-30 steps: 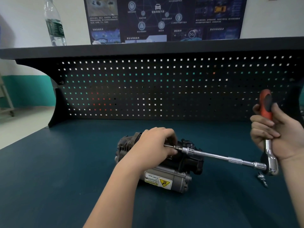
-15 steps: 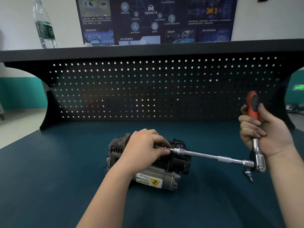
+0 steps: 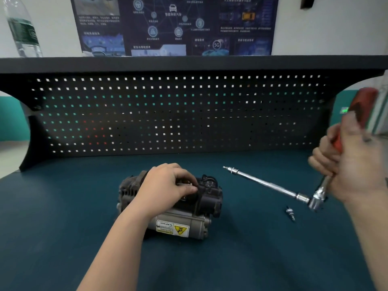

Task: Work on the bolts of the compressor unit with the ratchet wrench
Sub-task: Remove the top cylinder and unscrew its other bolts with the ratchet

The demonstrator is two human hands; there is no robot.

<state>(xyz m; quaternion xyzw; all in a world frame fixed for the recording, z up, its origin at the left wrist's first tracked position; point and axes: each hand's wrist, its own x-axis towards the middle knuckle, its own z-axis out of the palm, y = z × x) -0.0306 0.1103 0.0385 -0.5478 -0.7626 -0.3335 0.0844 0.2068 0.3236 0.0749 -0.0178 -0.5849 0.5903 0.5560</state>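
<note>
The compressor unit (image 3: 201,208), dark with a grey cylinder and a yellow warning label, lies on the blue-green bench top (image 3: 63,227). My left hand (image 3: 165,185) rests on top of it, its fingers curled and pinching something small at a bolt spot, which they hide. My right hand (image 3: 352,164), blurred, grips the red handle of the ratchet wrench (image 3: 317,198). The wrench's long chrome extension (image 3: 262,182) points left, its tip in the air, clear of the compressor.
A small loose metal bit (image 3: 290,213) lies on the bench below the ratchet head. A black pegboard (image 3: 168,114) stands along the back under a shelf holding a water bottle (image 3: 21,28). A dark poster hangs on the wall.
My right hand has pulled the wrench to the right, so the extension tip has come off the compressor. My left hand has stayed on the unit's top.
</note>
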